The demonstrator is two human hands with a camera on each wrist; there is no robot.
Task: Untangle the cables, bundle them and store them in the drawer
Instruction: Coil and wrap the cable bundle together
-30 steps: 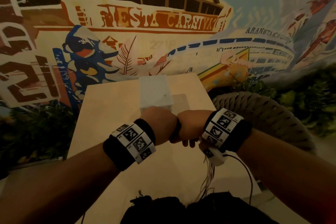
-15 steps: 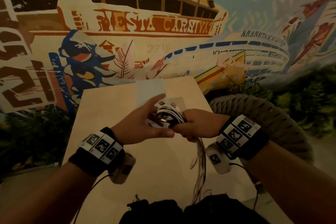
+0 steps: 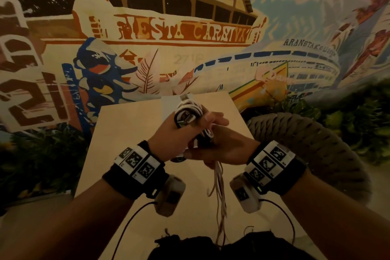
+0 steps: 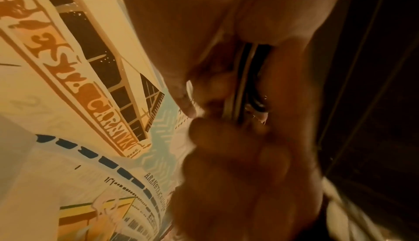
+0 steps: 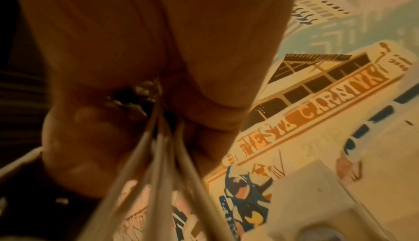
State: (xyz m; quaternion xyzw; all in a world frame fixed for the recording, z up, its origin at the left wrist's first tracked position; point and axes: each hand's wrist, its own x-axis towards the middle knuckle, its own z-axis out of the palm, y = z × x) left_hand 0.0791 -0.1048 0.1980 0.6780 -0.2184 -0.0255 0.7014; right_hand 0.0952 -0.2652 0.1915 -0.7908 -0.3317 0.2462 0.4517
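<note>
In the head view, a coiled bundle of black and white cables (image 3: 188,112) is held above a light wooden table (image 3: 126,143), with a metal plug (image 3: 184,97) sticking up at its top. My left hand (image 3: 190,127) grips the coil from the left, thumb across its front. Just below and to the right, my right hand (image 3: 213,146) grips the strands. Loose cable tails (image 3: 219,194) hang from it toward my lap. The left wrist view shows cable strands (image 4: 240,83) between the fingers. The right wrist view shows blurred tails (image 5: 158,146) dropping from the fist. No drawer is in view.
A white box (image 3: 169,101) stands at the back of the table, mostly behind the coil. A big woven rope seat (image 3: 316,145) sits to the right of the table. A painted mural wall (image 3: 179,34) rises behind, with green plants (image 3: 42,164) at its foot.
A second ago both fists were pressed together, knuckles up. They have turned and parted, the coil has come into view and risen, and my left hand now wraps round it.
</note>
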